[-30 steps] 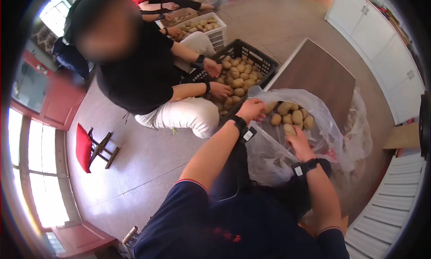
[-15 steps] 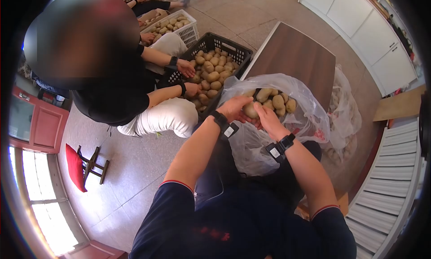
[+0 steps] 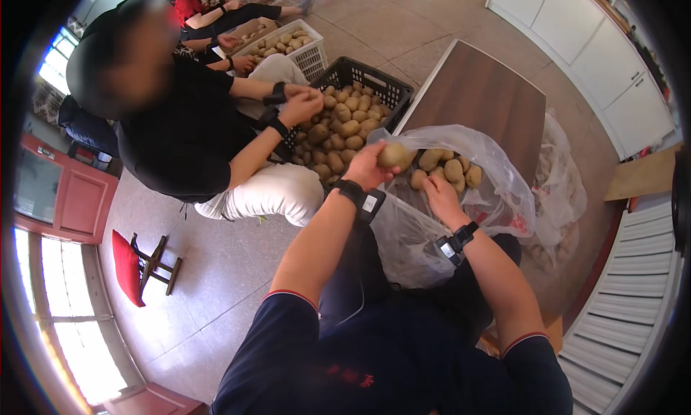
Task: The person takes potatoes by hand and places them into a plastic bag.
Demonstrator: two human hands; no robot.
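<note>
My left hand (image 3: pixel 368 167) is closed around a pale brown potato (image 3: pixel 393 155) over the near left rim of a clear plastic bag (image 3: pixel 497 152). My right hand (image 3: pixel 443 201) is inside the bag's mouth, its fingers bent against a smaller potato (image 3: pixel 418 179); part of that grip is hidden. Several more potatoes (image 3: pixel 453 171) lie in the bag beyond my right fingertips. The bag spreads over the near end of a brown-topped table (image 3: pixel 479 91) and hangs down in front of me.
A black crate (image 3: pixel 399 91) of potatoes stands left of the table, with a co-worker's hands (image 3: pixel 301 107) above it. Behind is a white crate (image 3: pixel 311 59) of potatoes beside another person. Filled clear bags (image 3: pixel 558 170) lie right of the table. A red-cushioned stool (image 3: pixel 129 267) is on the floor.
My hands have moved apart: the left lifts a potato slightly up and left, the right has moved down toward other potatoes. The co-worker's hands have risen from the crate and come together.
</note>
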